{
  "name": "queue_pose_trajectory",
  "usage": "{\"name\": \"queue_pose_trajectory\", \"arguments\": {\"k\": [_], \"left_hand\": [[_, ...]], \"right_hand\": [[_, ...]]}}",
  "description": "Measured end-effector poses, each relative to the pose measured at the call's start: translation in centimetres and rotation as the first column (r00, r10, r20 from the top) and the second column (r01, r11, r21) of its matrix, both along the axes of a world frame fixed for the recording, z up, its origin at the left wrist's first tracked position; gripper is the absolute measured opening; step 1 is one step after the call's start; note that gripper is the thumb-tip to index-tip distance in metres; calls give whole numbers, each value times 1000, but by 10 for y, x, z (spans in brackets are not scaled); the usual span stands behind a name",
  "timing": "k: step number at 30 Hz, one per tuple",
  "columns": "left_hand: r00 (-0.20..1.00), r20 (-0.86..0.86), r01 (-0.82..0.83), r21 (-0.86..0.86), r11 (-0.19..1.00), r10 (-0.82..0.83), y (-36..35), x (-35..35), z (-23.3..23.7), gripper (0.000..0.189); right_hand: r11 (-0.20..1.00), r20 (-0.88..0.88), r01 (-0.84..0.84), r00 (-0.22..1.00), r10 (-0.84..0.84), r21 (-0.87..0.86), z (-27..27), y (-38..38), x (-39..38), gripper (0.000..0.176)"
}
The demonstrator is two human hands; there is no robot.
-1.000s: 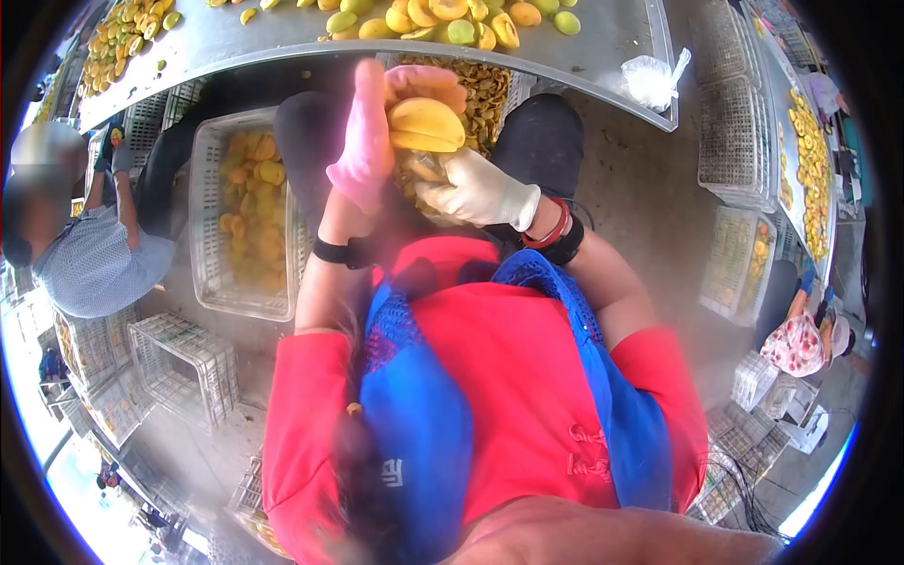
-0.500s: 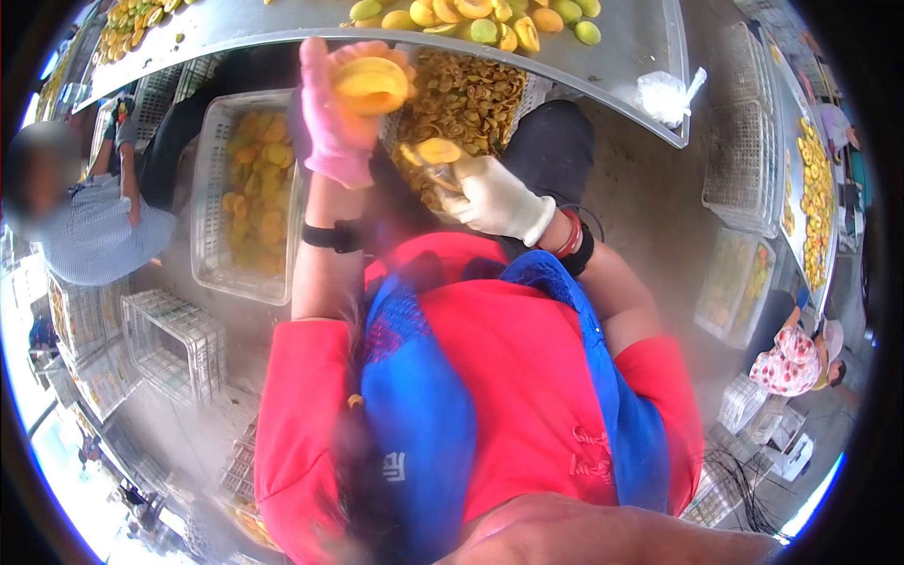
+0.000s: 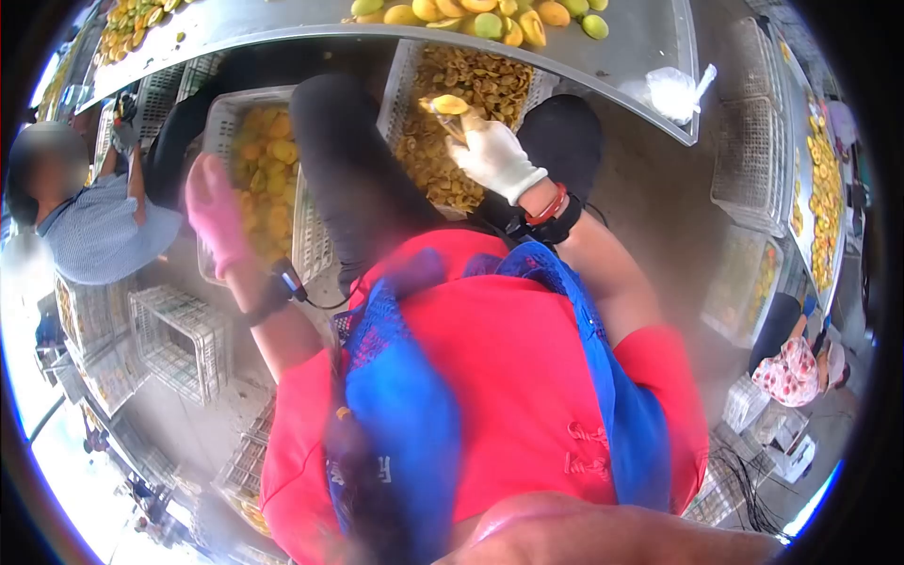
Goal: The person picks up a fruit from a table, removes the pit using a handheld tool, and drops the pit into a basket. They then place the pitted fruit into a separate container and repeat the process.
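My left hand (image 3: 217, 212), in a pink glove, is at the left edge of a crate (image 3: 218, 118) of yellow-orange fruit. It is blurred, but its fingers look extended and no fruit shows in it. My right hand (image 3: 499, 158), in a white glove, is closed on a small tool, mostly hidden by the fingers. At the tool's tip is a yellow fruit piece (image 3: 449, 104). Beneath that hand is a crate (image 3: 399, 85) full of brownish-yellow scraps, between my knees.
A metal table (image 3: 621, 56) with whole and cut fruit (image 3: 490, 25) and a knotted plastic bag (image 3: 673, 94) runs across the top. Empty crates (image 3: 179, 330) stand at lower left. A person (image 3: 108, 231) sits at left, another (image 3: 791, 372) at far right. Stacked crates (image 3: 749, 160) stand at right.
My left hand has moved left and down from above the scrap crate to the fruit crate, and the fruit it held is gone from it. My right hand has moved slightly up and right.
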State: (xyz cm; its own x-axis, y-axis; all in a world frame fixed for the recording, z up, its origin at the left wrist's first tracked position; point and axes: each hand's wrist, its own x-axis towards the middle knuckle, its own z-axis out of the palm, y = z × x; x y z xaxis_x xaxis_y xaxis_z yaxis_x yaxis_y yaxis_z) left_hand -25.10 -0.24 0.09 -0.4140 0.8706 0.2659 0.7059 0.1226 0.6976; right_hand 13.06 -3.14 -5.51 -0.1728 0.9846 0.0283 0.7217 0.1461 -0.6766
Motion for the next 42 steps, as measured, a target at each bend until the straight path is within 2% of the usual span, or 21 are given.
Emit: {"name": "queue_pose_trajectory", "arguments": {"k": [1, 2, 3, 5, 7, 9, 10, 13, 14, 17, 18, 21, 22, 23, 25, 28, 31, 36, 38, 39, 42], "left_hand": [[989, 48, 136, 72, 988, -140, 0, 35, 13, 44], [926, 139, 347, 48, 937, -350, 0, 70, 23, 45], [813, 231, 540, 47, 841, -535, 0, 105, 27, 47], [618, 241, 774, -17, 633, -749, 7, 159, 21, 55], [539, 79, 842, -81, 534, -838, 14, 194, -2, 53], [509, 170, 846, -278, 455, -844, 23, 206, -8, 45], [500, 216, 836, -373, 402, -839, 26, 211, -10, 42], [585, 228, 798, -332, 503, -778, 28, 221, -19, 35], [621, 385, 782, -367, 504, -683, 26, 223, -17, 33], [681, 424, 720, -241, 651, -597, 44, 224, -46, 37], [697, 90, 689, -357, 630, -711, 54, 223, -42, 48], [668, -353, 675, -86, 733, -655, 91, 223, -63, 58], [725, -195, 641, -156, 751, -660, 102, 228, -50, 63], [772, -231, 559, -199, 805, -593, 116, 235, -45, 67], [817, -229, 509, -147, 848, -530, 154, 245, -55, 75], [751, -331, 440, -394, 807, -571, 203, 263, -63, 82], [654, -347, 409, -585, 700, -672, 228, 268, -63, 85], [751, -286, 501, -340, 796, -595, 220, 258, -77, 75], [762, 0, 628, -240, 740, -647, 197, 249, -63, 67], [730, 140, 684, -172, 709, -670, 183, 245, -56, 64], [501, 503, 782, 86, 617, -704, 138, 238, -33, 63]], "right_hand": [[997, -12, -8, 1000, 7, -76, 10, 0, 0, 30], [994, 31, 8, 1000, -5, -109, 10, 0, -1, 31], [990, 74, 23, 997, -13, -139, 9, 1, -1, 33], [994, 40, 12, 999, -8, -108, 3, 0, 0, 33], [997, 50, -36, 998, 40, -66, 2, -5, 1, 34], [991, 110, -131, 985, 133, -23, 4, -11, 1, 35], [994, 90, -83, 992, 89, -76, -6, -12, 1, 37], [992, 68, -25, 997, 34, -124, -11, -19, 1, 39], [984, 113, -87, 988, 105, -152, -21, -21, 0, 36], [954, 109, -116, 983, 151, -275, -11, -27, -8, 32], [956, 95, -107, 986, 137, -273, -6, -28, -7, 30], [967, 68, -89, 992, 108, -238, -12, -29, 2, 30], [967, 69, -81, 993, 100, -242, -10, -28, 7, 30], [966, 70, -72, 993, 92, -248, -7, -28, 11, 30], [969, 68, -46, 996, 64, -243, -6, -26, 16, 30], [976, 53, -16, 998, 28, -218, -7, -26, 21, 31], [979, 24, -10, 1000, 15, -203, -8, -28, 23, 32], [990, -87, 14, 996, -27, -140, -11, -28, 25, 32], [993, -187, 82, 978, -97, -83, -7, -26, 27, 30], [991, -238, 119, 963, -130, -61, -5, -25, 27, 29], [972, -406, 230, 894, -187, 58, 15, -17, 27, 26]]}}
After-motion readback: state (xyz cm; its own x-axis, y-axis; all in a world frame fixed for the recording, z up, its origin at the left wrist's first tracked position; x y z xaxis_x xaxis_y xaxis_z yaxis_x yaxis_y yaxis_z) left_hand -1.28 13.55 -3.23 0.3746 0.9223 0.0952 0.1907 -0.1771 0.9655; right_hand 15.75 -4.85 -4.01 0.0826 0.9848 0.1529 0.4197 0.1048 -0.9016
